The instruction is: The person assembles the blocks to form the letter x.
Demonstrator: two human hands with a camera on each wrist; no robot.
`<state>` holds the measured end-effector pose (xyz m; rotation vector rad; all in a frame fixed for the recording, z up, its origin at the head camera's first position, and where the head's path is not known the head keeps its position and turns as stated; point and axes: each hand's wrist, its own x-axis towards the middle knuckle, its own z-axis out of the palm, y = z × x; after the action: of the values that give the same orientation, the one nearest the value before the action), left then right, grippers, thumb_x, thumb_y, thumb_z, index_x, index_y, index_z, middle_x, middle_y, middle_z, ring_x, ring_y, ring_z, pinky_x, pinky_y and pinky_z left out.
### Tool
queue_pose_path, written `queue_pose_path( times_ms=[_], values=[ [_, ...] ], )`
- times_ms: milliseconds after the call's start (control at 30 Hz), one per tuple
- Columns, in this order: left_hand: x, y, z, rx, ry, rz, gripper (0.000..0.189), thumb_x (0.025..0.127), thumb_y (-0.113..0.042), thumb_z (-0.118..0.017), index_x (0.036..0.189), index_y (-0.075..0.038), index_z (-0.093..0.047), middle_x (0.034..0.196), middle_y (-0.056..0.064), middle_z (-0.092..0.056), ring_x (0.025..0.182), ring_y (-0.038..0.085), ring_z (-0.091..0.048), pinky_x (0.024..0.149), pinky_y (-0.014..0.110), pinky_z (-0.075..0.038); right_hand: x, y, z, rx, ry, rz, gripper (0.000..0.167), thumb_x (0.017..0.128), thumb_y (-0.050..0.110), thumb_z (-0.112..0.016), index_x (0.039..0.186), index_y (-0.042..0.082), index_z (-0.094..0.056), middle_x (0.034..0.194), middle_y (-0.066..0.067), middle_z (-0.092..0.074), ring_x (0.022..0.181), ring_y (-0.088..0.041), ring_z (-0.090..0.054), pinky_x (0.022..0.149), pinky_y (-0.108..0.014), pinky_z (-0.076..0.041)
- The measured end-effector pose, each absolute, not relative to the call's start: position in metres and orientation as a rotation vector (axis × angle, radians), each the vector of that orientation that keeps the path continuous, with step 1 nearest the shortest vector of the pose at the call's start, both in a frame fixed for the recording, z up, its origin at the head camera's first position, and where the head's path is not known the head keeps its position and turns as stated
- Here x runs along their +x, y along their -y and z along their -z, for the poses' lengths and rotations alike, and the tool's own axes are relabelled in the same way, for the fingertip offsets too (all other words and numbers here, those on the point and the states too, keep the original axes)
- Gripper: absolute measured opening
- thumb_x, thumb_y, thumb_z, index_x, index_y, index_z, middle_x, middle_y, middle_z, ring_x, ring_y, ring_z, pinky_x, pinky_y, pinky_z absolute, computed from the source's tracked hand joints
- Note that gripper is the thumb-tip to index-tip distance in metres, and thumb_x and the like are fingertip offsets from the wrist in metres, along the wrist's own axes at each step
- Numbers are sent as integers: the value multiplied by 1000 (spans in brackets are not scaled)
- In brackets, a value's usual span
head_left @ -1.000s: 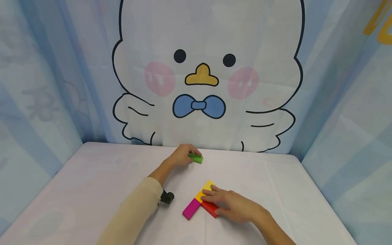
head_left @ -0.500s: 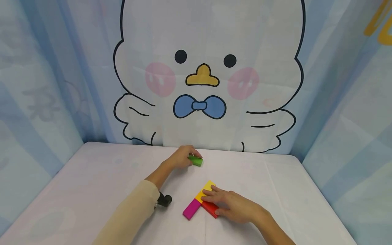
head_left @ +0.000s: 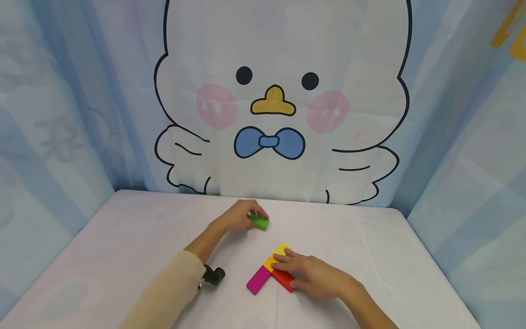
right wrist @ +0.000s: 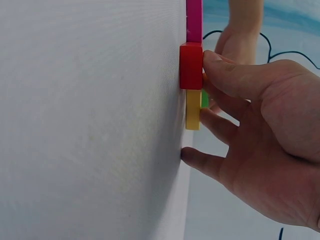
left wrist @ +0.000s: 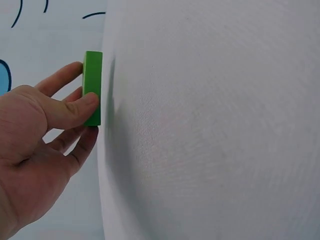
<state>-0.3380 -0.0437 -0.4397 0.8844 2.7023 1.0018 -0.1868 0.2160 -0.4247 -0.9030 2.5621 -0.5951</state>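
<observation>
In the head view my left hand (head_left: 238, 215) pinches a green block (head_left: 260, 222) over the far middle of the table. Its thumb (left wrist: 88, 101) lies on one side of the block and fingers on the other in the left wrist view; whether the block touches the table I cannot tell. My right hand (head_left: 317, 277) lies over a yellow block (head_left: 282, 247) and a red block (head_left: 281, 279), its fingers fairly straight with fingertips on them. A magenta block (head_left: 258, 281) lines up end to end with the yellow one, and the red one branches off near their joint.
A white cloth covers the table (head_left: 135, 237). Behind it hangs a curtain (head_left: 269, 178) printed with a cartoon bird, with blue curtains at both sides. A black device (head_left: 213, 275) sticks out from the left wrist.
My left hand has drawn the green block a little nearer and slightly left, the forearm pulling back with it. The right hand and the joined blocks stay in place.
</observation>
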Motion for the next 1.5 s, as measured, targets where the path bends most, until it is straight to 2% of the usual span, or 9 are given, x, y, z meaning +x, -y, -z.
queue_pose_path(
  times_ms=[367,800,1033,1500],
  values=[
    [-328,54,433,960,-2623,-956,41,86,10,-76,113,-21,-81,114,0,-71,110,20,-64,101,41,-58,-187,-215,424,-863,-2543,613,56,101,20,-68,152,36,-54,164,16,-42,159,-28,-27,120,-63,-34],
    [-315,58,427,1004,-2505,-916,40,87,9,-76,112,-22,-81,116,-4,-71,112,18,-62,102,41,-57,-186,-217,424,-900,-2551,616,56,101,18,-68,153,34,-54,164,14,-42,159,-28,-27,121,-59,-35],
    [-305,58,422,1007,-2455,-883,41,86,9,-77,109,-24,-82,115,-8,-70,111,16,-62,100,39,-57,-186,-216,423,-904,-2553,607,56,101,19,-68,153,35,-54,164,13,-42,159,-29,-27,119,-63,-36],
    [-292,58,420,1025,-2396,-823,38,85,7,-78,106,-25,-82,113,-8,-70,111,17,-61,100,41,-57,-185,-216,423,-892,-2551,635,56,99,20,-70,151,36,-56,163,14,-43,159,-29,-28,118,-64,-36]
  ],
)
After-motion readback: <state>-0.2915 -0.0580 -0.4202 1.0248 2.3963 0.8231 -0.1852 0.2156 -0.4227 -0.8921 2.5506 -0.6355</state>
